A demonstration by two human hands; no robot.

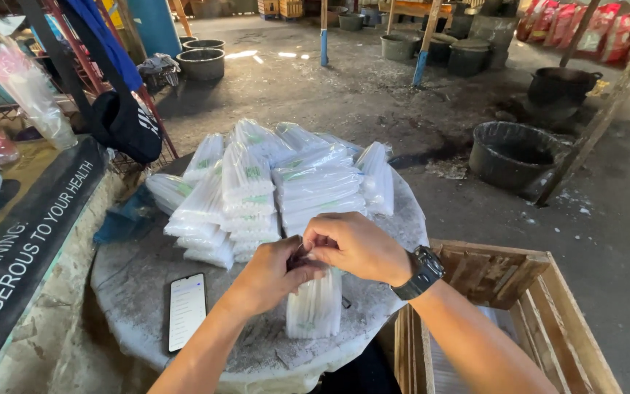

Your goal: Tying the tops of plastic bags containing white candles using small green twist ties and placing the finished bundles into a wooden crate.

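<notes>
- My left hand (275, 273) and right hand (355, 244) both pinch shut the top of an upright clear plastic packet of white sticks (315, 306).
- Its long axis runs twelve to six o'clock, mouth at twelve.

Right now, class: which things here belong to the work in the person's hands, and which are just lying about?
In the work:
left hand and right hand, pinching the top of an upright clear packet of white sticks
pile of like packets on the round table

Lying about:
phone
wooden crate
black tubs
</notes>
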